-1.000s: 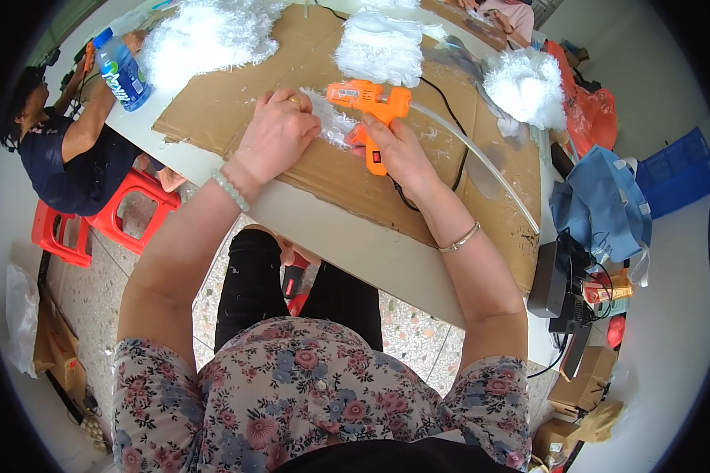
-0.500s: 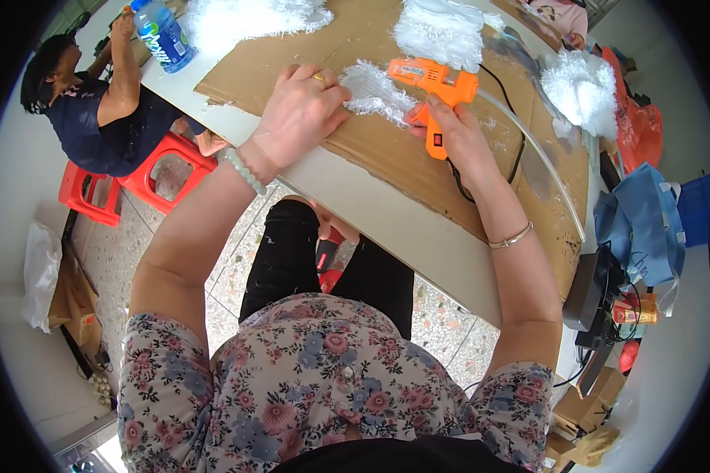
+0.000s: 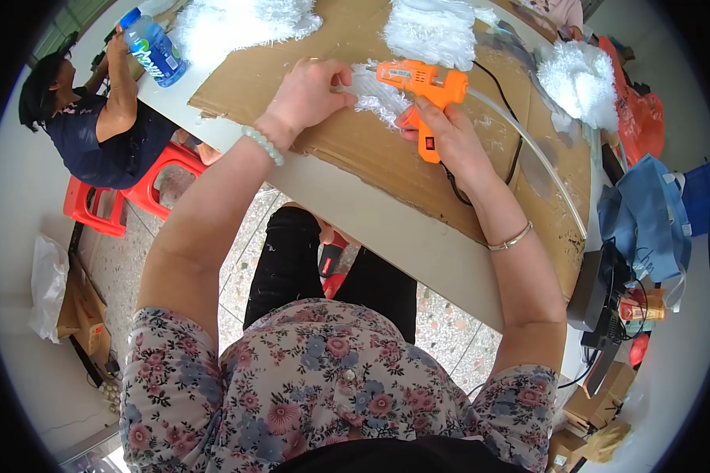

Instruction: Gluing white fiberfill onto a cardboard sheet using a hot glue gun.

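Note:
My right hand (image 3: 456,143) is wrapped round the handle of an orange hot glue gun (image 3: 442,88), its nozzle pointing left. Beneath the nozzle lies a small white fringed piece (image 3: 380,96), its threads spread over brown cardboard (image 3: 418,173). At that piece's left end my left hand (image 3: 312,91) bends over the cardboard, fingers curled and thumb and forefinger closed on its edge. The exact contact is partly hidden by the fingers. A clear glue stick (image 3: 532,146) trails from the gun's back, and its black cord (image 3: 519,158) loops across the cardboard.
Piles of white fringed pieces (image 3: 244,22) lie at the far side, with another heap (image 3: 580,83) at the right. A blue-capped bottle (image 3: 154,49) stands far left. One person (image 3: 95,118) sits on a red stool (image 3: 162,169) at left. Blue bags (image 3: 647,213) hang at right.
The glue gun has shifted slightly left, its nozzle now nearer my left fingers over the white piece. My left hand has turned a little, its fingers bending more. The view has shifted slightly.

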